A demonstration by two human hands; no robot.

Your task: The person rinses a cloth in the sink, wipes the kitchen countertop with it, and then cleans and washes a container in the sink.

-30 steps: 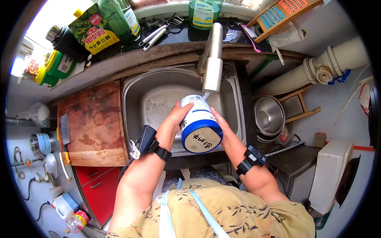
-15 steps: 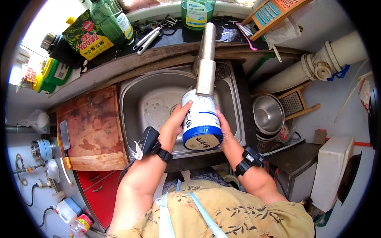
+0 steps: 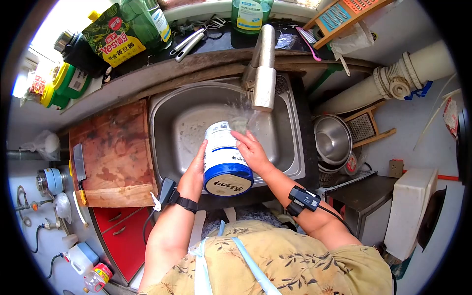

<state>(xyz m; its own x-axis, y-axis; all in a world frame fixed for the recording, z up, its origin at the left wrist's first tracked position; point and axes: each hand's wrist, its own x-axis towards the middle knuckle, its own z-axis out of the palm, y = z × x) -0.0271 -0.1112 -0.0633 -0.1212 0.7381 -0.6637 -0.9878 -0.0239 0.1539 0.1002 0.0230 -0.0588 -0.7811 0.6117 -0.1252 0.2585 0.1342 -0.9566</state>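
A white and blue canister (image 3: 227,157) is held tilted over the near part of the metal sink (image 3: 184,105), its blue-rimmed round end with dark writing facing me. My left hand (image 3: 198,160) grips its left side; most of those fingers are hidden behind it. On the upper right side, my right hand (image 3: 250,151) presses its fingers against the white wall of the canister. The metal faucet (image 3: 264,88) stands just beyond, and water splashes under its mouth near the canister's far end.
Left of the sink, a cleaver (image 3: 79,162) lies on a wooden cutting board (image 3: 115,152). Green bottles (image 3: 248,17) and a peeler (image 3: 189,44) sit along the back ledge. Steel bowls (image 3: 332,140) are stacked at the right, below a white pipe (image 3: 364,93).
The canister has moved left and toward me, out from beneath the faucet mouth. My right hand has shifted from its right side up onto its upper side. Splashing water now shows.
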